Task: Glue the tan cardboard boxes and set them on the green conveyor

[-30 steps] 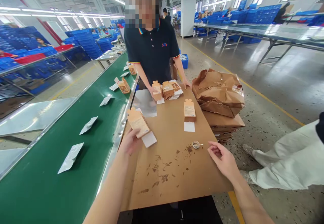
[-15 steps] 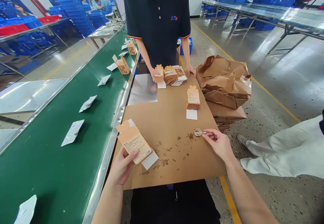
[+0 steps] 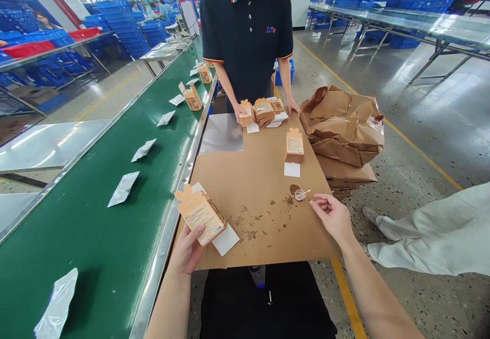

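My left hand (image 3: 189, 249) is closed round a folding carton (image 3: 202, 216), orange-brown with printed text, its top flaps raised and a white flap out at the lower end. Right of the brown stains on the cardboard sheet (image 3: 260, 175) lies a small round clear dish (image 3: 299, 195) with a thin white stick (image 3: 305, 192) across it. Just right of the dish is my right hand (image 3: 332, 217), fingers loosely bent and apart from the stick, nothing visible in them. Another such carton (image 3: 294, 145) stands farther back on the sheet.
A green conveyor (image 3: 95, 232) with silver sachets (image 3: 123, 188) and open cartons (image 3: 191, 98) runs along the left. Across from me a person (image 3: 247, 38) has a hand on a carton beside a stack of flat cartons (image 3: 268, 112). Crumpled brown paper (image 3: 340, 124) is piled right.
My right hand has let go of the white stick, which now rests on the dish, and has drawn slightly right. The sachets have shifted on the conveyor. My left hand still grips the carton.
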Motion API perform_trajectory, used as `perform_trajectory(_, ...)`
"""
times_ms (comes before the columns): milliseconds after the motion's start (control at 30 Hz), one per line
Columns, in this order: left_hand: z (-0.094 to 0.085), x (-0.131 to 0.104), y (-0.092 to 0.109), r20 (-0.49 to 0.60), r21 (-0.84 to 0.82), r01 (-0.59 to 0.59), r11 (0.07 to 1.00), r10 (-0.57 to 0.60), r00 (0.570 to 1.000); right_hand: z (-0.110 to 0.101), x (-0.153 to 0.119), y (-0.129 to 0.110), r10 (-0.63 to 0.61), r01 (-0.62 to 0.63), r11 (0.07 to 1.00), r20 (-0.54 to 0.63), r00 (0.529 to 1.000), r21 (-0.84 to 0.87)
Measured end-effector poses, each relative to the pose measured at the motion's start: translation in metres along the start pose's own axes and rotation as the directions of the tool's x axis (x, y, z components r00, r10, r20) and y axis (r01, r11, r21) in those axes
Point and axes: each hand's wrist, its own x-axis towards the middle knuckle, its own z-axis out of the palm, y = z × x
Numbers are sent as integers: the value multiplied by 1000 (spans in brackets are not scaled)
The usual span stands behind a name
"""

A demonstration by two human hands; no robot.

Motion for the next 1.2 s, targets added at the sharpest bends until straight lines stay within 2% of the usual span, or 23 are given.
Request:
perform_trajectory(133, 6, -2, 1, -5, -5, -16, 1000, 16, 1000, 2, 3, 0, 2, -2, 1000, 12, 1000, 9)
perform_trajectory(300, 21, -3, 6, 12, 0, 17, 1000, -17, 1000, 5, 17, -15, -49, 51, 997, 23, 999, -62)
perform_trajectory(433, 22, -3, 15, -8, -13, 19, 1000, -19, 1000, 3, 28, -26, -101, 109, 981, 59, 993, -160)
perform_trajectory(567, 23, -2, 21, 44, -4, -3, 1000, 3, 999, 0, 32, -33, -113, 131, 972, 99, 989, -194)
perform_trajectory(733, 43, -2, 7, 160, 4, 39, 999, -39, 986, -5, 30, -40, -168, 201, 948, 151, 974, -245)
perform_trajectory(933, 74, -3, -8, 129, -23, 58, 998, -55, 990, -9, 32, -45, -259, 348, 862, 269, 927, -368)
perform_trajectory(1033, 76, -2, -9, 129, -8, 28, 1000, -27, 991, -12, 33, -46, -266, 368, 841, 290, 919, -396)
perform_trajectory(1200, 69, 4, -15, 187, 38, 6, 999, -13, 982, -14, 31, -46, -261, 376, 827, 306, 916, -418)
